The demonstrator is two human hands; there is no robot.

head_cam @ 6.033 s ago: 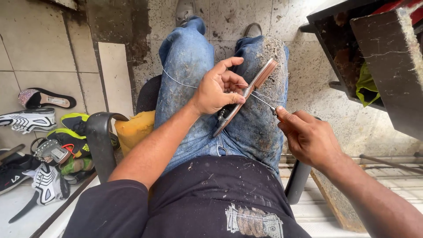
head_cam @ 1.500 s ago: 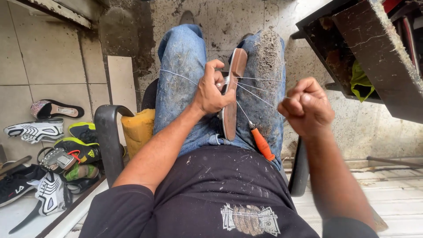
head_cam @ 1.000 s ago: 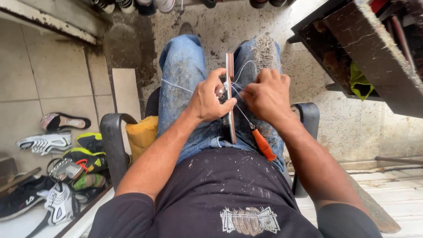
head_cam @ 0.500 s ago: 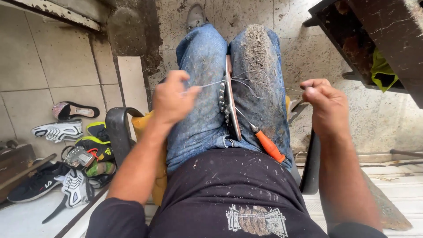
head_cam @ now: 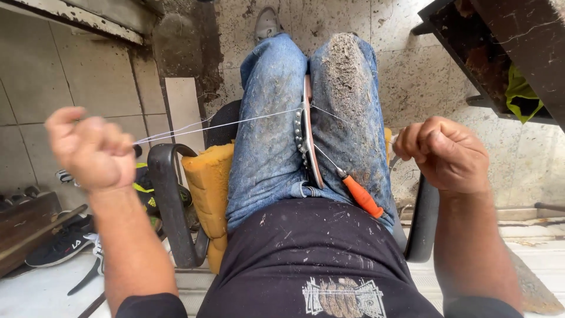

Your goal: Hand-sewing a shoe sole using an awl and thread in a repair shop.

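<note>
**Thread drawn taut across a sole held between the knees**

A seated person pulls white thread (head_cam: pixel 235 122) outward with both fists, the left hand (head_cam: pixel 91 150) clenched on one end out over the chair arm (head_cam: pixel 170 206), the right hand (head_cam: pixel 444 154) closed on the other end, which is only partly visible near its knuckles. Midway between the two grips, a shoe sole (head_cam: pixel 307 132) stands on edge, wedged between the knees of the jeans (head_cam: pixel 265 135); the thread passes through its stitched edge. An orange-handled awl (head_cam: pixel 360 195) lies on the right thigh, below and inside the right grip. The thread looks thin, light and likely to cut into skin under tension, so it is best wrapped around the fingers. The sole appears stiff and slightly flexible, best gripped by its flat sides.
</note>
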